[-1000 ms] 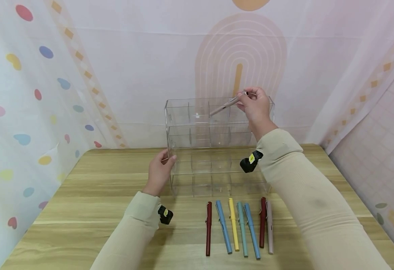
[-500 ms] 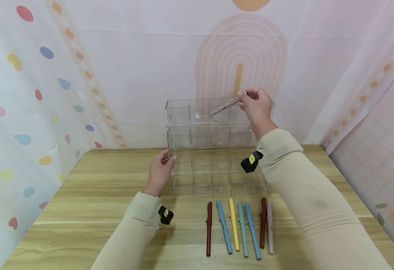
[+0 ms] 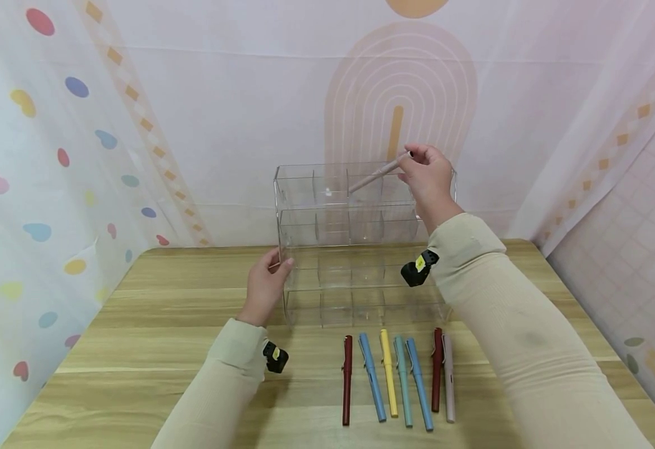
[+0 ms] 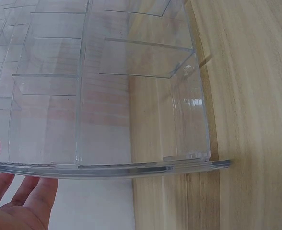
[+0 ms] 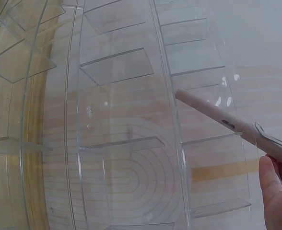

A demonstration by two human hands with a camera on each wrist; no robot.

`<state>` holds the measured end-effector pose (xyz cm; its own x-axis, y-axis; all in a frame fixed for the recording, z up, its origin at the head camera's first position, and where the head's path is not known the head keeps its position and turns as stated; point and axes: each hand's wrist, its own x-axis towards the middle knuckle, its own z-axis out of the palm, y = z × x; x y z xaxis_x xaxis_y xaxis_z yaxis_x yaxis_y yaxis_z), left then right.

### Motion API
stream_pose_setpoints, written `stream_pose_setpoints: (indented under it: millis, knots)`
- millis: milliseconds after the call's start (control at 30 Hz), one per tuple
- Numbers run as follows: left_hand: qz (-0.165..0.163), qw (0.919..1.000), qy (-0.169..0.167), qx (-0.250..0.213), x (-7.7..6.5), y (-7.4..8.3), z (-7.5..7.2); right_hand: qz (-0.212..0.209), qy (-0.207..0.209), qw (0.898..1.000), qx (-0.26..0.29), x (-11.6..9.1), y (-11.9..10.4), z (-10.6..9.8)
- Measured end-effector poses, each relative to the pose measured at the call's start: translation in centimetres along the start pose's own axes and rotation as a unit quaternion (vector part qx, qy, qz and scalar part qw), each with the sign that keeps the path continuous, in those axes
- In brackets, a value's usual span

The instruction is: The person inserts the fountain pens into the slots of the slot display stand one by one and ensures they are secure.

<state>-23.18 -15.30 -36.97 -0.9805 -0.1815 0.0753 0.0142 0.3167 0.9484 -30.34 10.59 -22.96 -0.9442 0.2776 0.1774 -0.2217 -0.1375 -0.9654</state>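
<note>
A clear acrylic organizer [image 3: 355, 246] with tiers of divided compartments stands upright on the table. My left hand [image 3: 266, 284] holds its left side; in the left wrist view the thumb is on one face of the side panel [image 4: 107, 170] and the fingers [image 4: 40, 196] are on the other. Up at the top tier, my right hand [image 3: 428, 181] pinches a pinkish-grey pen [image 3: 378, 174] near its capped end. The pen slants down to the left, its free end overlapping a top-tier divider. Its metal clip [image 5: 270, 136] shows in the right wrist view.
Several pens lie in a row before the organizer: dark red [image 3: 347, 380], blue [image 3: 372, 377], yellow [image 3: 389, 374], green [image 3: 403, 381], another blue [image 3: 420, 385], another dark red [image 3: 436, 371] and pinkish-grey [image 3: 448, 378]. A patterned curtain [image 3: 221, 125] hangs behind the wooden table [image 3: 181, 299].
The pen has turned a little about its length in my right fingers, so its clip shows less in the head view. My left hand and the organizer have stayed put.
</note>
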Motion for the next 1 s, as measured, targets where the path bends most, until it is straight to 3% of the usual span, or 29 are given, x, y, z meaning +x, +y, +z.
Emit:
stream_pose_setpoints:
  millis: [600,767,1000]
  knots:
    - [-0.013,0.9998,-0.012,-0.002,-0.1,0.2,-0.1,-0.005,-0.020,1.000,-0.002,-0.3,-0.4,-0.7]
    - [-0.012,0.9998,-0.016,-0.005,0.0,0.2,-0.3,-0.021,-0.028,0.999,-0.026,-1.0,-1.3,-2.3]
    - [-0.014,0.9998,-0.014,-0.002,0.2,0.0,-0.7,-0.031,0.001,0.999,-0.036,-2.4,-1.7,-6.3]
